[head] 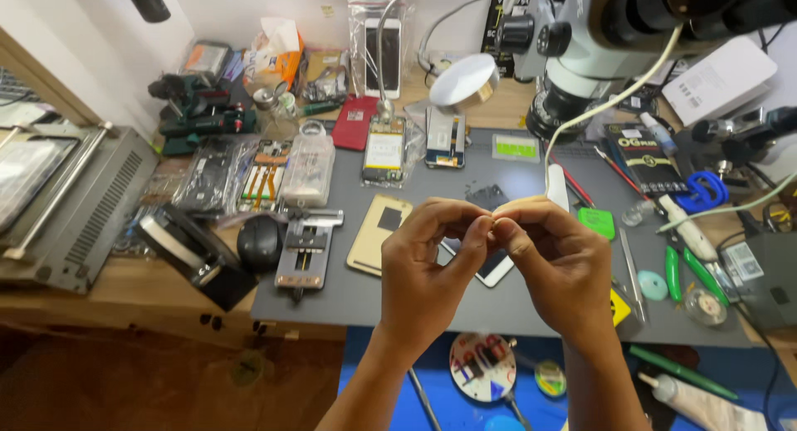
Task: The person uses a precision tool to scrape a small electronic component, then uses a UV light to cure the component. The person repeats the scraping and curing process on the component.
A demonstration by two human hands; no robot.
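Worktop [465, 315], grey mat at centre: a phone [490, 265] lies near its front edge, under your hands. Your left hand [427, 261] and right hand [556, 261] pinch together, fingertips closed on something too small to identify. Step, apparently: handling a tiny part; next calls for steady placement.

Work mat [465, 302]: matt grey, smooth, looks like rubber or silicone. Bench [124, 294]: bare wood, satin. Phone clamp jig [305, 248]: brushed metal. Mouse [260, 242]: glossy black plastic. Rear cover [378, 232]: gold, metallic sheen. Microscope body [581, 32]: smooth white painted metal. Left cabinet [79, 219]: grey matt sheet metal. Spudgers [689, 273]: shiny green plastic.
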